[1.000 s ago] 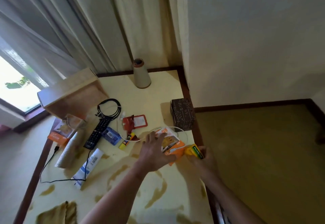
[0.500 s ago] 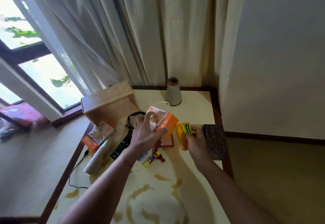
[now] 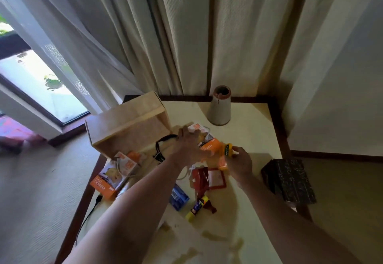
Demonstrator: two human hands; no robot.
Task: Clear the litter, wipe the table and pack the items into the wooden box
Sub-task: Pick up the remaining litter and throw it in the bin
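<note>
My left hand (image 3: 187,147) grips an orange-and-white charger box (image 3: 205,141) above the middle of the cream table (image 3: 255,131), just right of the wooden box (image 3: 126,122) lying on its side at the table's far left. My right hand (image 3: 238,163) holds a small yellow packet (image 3: 227,152) right beside that charger box. A second orange charger box (image 3: 114,175) lies below the wooden box. On the table between my arms lie a red card holder (image 3: 209,178), a blue item (image 3: 178,196) and a yellow glue stick (image 3: 195,208).
A grey cone-shaped vase (image 3: 219,106) stands at the back. A dark patterned box (image 3: 290,180) sits at the right edge. A coiled black cable (image 3: 163,145) lies by the wooden box. Brown spill stains (image 3: 207,241) mark the near table. Curtains hang behind.
Both hands lifted the charger box and yellow packet off the near right table and carried them back toward the wooden box. The camera tilted up and came closer.
</note>
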